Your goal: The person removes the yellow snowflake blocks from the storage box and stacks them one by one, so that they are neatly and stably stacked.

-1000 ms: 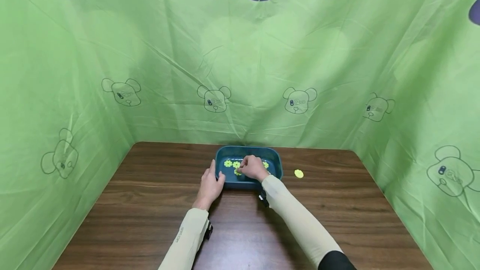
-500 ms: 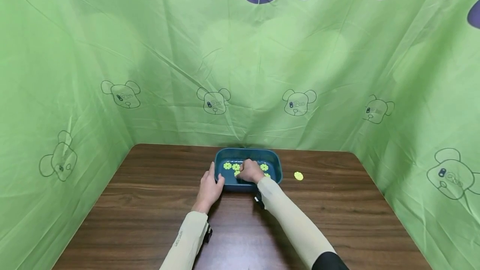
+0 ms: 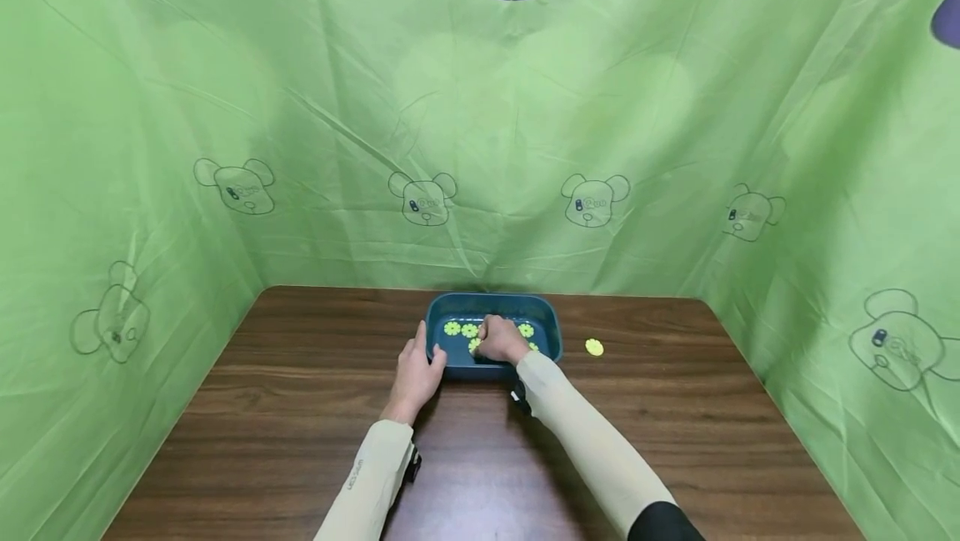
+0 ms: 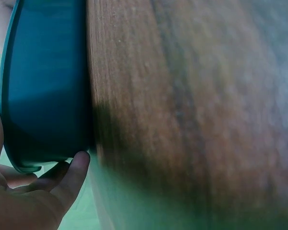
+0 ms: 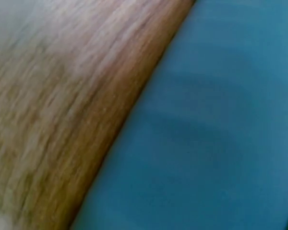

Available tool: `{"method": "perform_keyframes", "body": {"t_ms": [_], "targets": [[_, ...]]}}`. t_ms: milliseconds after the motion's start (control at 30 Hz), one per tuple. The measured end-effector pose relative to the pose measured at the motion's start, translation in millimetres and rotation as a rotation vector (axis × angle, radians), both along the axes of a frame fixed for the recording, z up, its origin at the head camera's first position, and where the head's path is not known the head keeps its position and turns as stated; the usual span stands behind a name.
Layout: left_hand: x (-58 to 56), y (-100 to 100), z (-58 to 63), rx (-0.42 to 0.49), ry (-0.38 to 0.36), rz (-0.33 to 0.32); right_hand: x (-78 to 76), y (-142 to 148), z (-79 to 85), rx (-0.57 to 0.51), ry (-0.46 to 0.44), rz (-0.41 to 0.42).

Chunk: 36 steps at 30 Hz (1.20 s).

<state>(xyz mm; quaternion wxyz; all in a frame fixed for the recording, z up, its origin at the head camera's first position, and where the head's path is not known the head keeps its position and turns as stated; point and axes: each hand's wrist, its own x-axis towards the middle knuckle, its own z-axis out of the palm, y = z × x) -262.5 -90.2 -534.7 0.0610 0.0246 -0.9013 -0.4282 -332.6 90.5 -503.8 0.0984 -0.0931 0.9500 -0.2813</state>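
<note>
- Near the middle of the far edge of the bench point(image 3: 277, 416): blue tray point(image 3: 483, 372), yellow flowers point(image 3: 452, 328) inside.
- At its left end: left hand point(image 3: 416, 370), holding the tray, thumb at the rim.
- Inside: right hand point(image 3: 502, 340), fingers bent, beside flowers; cannot tell whether pinching one.
- Toward the bench's right edge: loose yellow disc point(image 3: 594, 347).

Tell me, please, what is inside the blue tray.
Inside the blue tray lie several yellow-green flower-shaped pieces, with the right hand down among them. That hand covers part of the tray's inside, so anything directly beneath it, or in its grasp, cannot be seen.
</note>
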Motion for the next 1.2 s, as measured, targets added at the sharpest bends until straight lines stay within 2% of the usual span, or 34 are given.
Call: {"method": "perform_keyframes", "body": {"t_ms": [100,200,367,467,600,733,967,1200], "targets": [[1.0,-1,0.4,-0.004,-0.001,0.006,-0.1,6,4.5,-0.099,0.012,0.011],[3.0,-2,0.0,-0.003,-0.004,0.005,-1.4,18,13.0,-0.274,-0.007,-0.005],[6.6,-3,-2.3,-0.004,-0.013,0.001,-5.1,49,34.9,-0.611,-0.08,-0.072],[7.8,-2,-2.8,-0.006,-0.013,-0.001,-9.5,75,46.8,-0.708,-0.069,-0.129],[7.4,-1,-2.2,-0.005,-0.008,-0.008,-15.2,113,54.8,-0.716,-0.038,-0.207],[6.0,0,-1.8,-0.001,-0.006,-0.009,-15.0,146,53.5,-0.686,-0.029,-0.237],[1.8,-1,1.4,-0.016,0.0,-0.005,-11.8,189,42.4,-0.617,-0.016,-0.264],[0.7,1,2.4,-0.008,-0.003,-0.006,-4.9,216,22.4,-0.524,-0.079,-0.328]]}}
